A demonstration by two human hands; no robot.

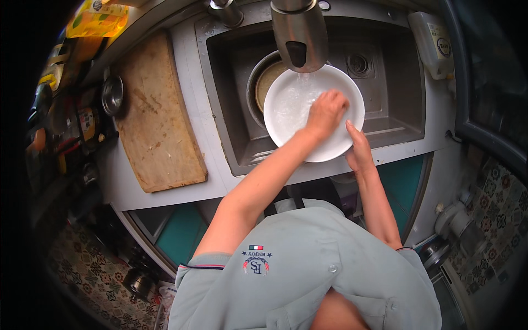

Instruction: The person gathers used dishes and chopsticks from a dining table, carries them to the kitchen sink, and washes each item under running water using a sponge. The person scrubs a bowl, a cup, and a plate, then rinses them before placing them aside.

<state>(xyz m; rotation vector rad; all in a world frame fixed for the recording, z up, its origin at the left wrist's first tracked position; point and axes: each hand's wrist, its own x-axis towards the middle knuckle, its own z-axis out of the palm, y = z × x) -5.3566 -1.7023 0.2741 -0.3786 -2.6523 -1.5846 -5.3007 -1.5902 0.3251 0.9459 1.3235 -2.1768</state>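
Observation:
A round white plate (284, 119) is held over the sink (396, 95), tilted slightly, with water running onto it from the metal faucet (303, 41). My right hand (360, 148) grips its near right rim, thumb on the inner side and fingers underneath. Across the plate reaches my left hand (328, 111), blurred, its fingers curled over the inner surface; whether anything is inside them is hidden. Below the plate, partly covered by it, a round metal pan (253, 82) stands in the sink with cloudy liquid inside.
Left of the sink lies a worn wooden cutting board (156, 123), a small metal bowl (112, 95) at its left edge. A translucent plastic jug (431, 45) stands at the sink's right edge, near a dark-framed panel (491, 136). The drain (358, 64) shows at the back right.

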